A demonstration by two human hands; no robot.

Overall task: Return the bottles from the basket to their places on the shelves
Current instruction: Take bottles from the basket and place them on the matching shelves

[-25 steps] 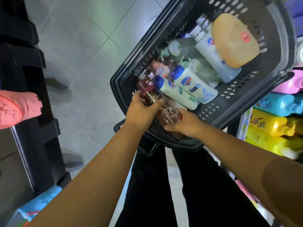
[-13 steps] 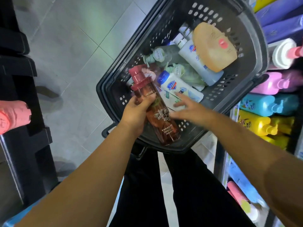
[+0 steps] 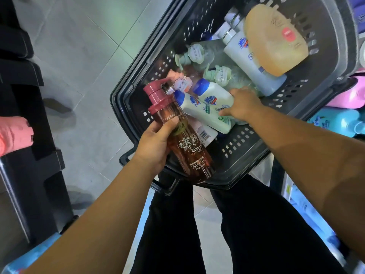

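Dark basket, orange bottle atop grey bottle, tiled floor

A black basket is seen at upper centre above a grey tiled floor. Inside it are piled white blue-capped bottles, pale green pump bottles and an amber bottle.

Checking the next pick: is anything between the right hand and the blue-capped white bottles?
Nothing visible. The right hand grips one blue-capped white bottle uppermost in the basket; the left hand holds the red bottle clear of it.
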